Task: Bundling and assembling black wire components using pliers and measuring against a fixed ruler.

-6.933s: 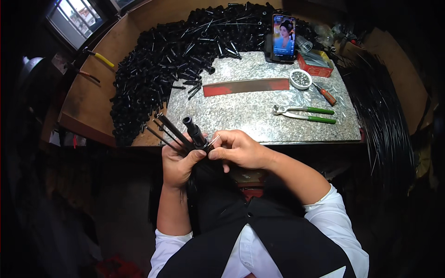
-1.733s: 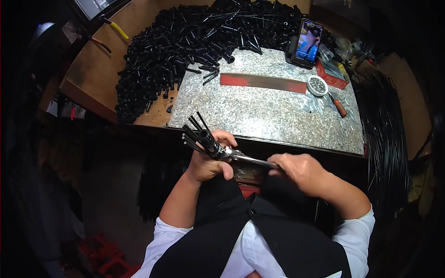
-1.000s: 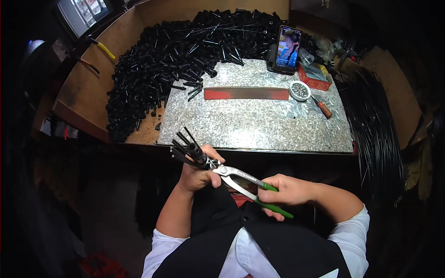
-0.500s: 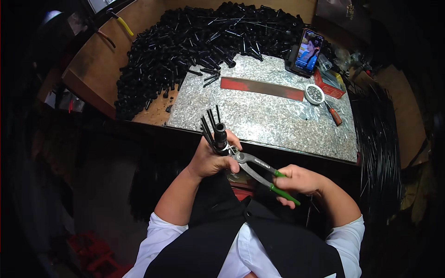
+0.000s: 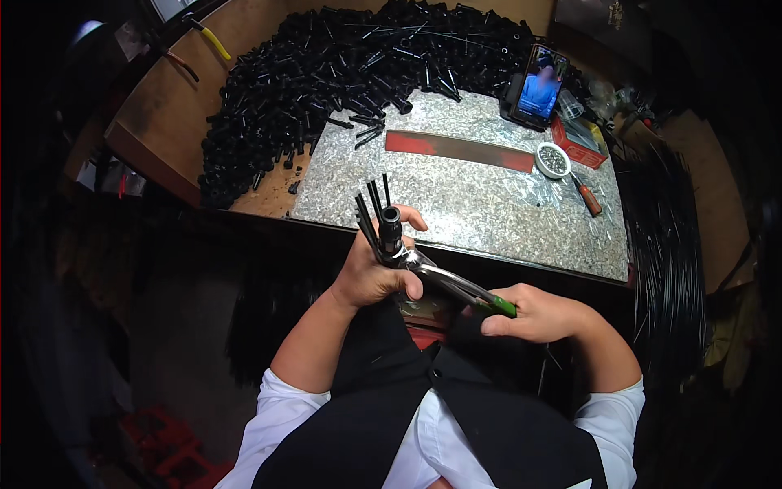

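Note:
My left hand is closed round a black tubular part, held upright with its open end facing up. Several thin black rods stick up beside the tube from the same grip. The left forefinger sticks out to the right, free of the part. In my right hand are green-handled pincers, turned nearly edge-on with their handles close together. Their jaws meet bright metal at the tube's lower end; what exactly they grip there is too small to tell.
Beyond my hands lies a speckled stone slab bearing a worn red strip. A heap of black parts fills the back left. On the right are a phone, a white bowl, a red box, an orange-handled tool and black rods.
The pincers have rolled from broadside to nearly edge-on, and their handles now appear closer together. My right hand has turned with them. The left forefinger has lifted away from the jaws.

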{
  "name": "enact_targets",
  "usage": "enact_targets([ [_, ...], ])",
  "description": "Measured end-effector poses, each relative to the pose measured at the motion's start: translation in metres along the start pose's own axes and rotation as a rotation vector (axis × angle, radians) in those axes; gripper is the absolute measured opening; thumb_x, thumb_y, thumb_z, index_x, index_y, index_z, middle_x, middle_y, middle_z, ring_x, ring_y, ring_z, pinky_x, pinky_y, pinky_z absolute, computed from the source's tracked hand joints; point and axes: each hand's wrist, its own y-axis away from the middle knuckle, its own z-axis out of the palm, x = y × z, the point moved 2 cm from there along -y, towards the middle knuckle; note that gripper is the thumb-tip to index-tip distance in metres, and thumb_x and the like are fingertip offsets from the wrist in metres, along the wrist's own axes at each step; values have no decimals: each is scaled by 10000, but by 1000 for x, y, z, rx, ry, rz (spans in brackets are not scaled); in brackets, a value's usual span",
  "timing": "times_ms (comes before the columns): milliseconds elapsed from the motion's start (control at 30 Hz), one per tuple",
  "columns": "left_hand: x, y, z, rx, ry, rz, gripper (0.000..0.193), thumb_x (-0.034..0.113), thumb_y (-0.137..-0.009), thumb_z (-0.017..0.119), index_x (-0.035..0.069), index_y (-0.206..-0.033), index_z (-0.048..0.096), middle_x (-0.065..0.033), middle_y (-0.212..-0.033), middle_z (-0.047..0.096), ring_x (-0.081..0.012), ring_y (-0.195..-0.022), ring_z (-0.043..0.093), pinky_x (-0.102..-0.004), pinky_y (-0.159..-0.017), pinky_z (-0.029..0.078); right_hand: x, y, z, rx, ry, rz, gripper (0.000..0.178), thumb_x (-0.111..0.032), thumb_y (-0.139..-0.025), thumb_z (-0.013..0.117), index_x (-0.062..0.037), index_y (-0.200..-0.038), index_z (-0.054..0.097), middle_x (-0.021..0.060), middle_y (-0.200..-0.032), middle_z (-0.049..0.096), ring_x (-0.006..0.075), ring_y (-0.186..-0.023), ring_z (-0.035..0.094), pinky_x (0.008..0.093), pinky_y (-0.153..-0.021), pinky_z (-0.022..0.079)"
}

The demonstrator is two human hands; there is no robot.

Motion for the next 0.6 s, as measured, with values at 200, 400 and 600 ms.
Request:
enact_targets([
  [200, 0, -2, 2, -15, -138, -25, 854, 573, -434, 792, 24, -1008, 476, 38, -687, 463, -37, -579, 434, -186, -574, 341, -15, 7, -17, 417, 538, -189, 402, -248, -891, 587, 20, -1166, 467, 231, -882, 599, 383, -851, 596, 429, -760, 474],
  [400, -20, 0, -6, 56, -117, 153, 652, 170, -455, 937, 71, -910, 481, 15, -929, 463, -43, -693, 446, -199, -602, 380, -8, -9, -13, 244, 420, -13, 323, -299, -897, 589, 1, -972, 497, 193, -744, 581, 369, -697, 578, 427, -645, 454],
  [600, -4, 0, 4, 39, 68, -71, 873, 552, -446, 802, 44, -992, 348, 60, -580, 395, -32, -536, 427, -173, -544, 363, 18, -17, 7, 35, -108, 2, 364, -356, -934, 546, -8, -835, 508, 110, -608, 466, 167, -577, 396, 332, -560, 390],
])
